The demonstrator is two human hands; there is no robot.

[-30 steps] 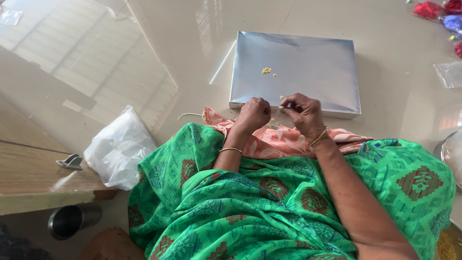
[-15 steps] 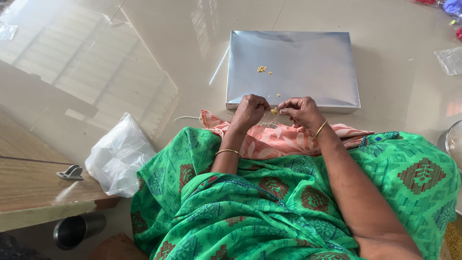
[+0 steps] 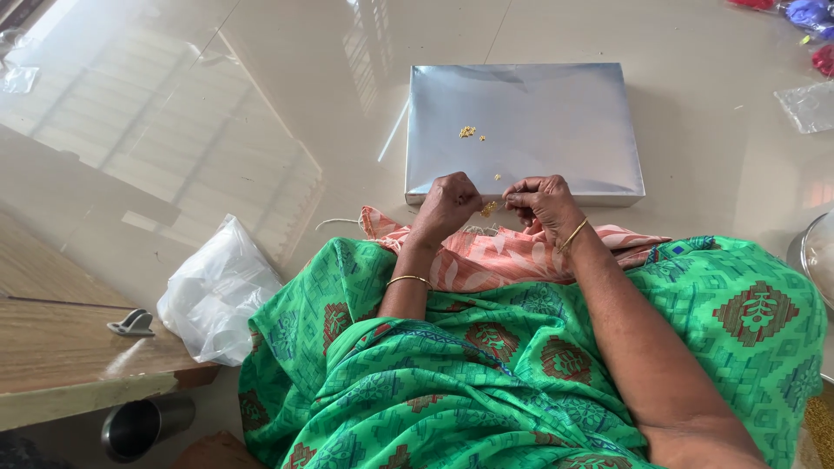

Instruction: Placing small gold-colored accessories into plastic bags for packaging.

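A small gold bead piece [image 3: 489, 208] sits pinched between both hands, the left hand [image 3: 447, 207] and right hand [image 3: 543, 204] closed on it, above peach cloth [image 3: 512, 256], beside a silver box [image 3: 526, 130] on the floor [image 3: 261, 113].

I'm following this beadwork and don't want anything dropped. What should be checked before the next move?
1. Small gold piece pinched between left hand and right hand: ok.
2. Spare gold pieces lying on the silver box: ok.
3. Box flat on the floor, within reach: ok.
4. Thread run through the piece: cannot tell.
5. Pink cloth under the hands: ok.
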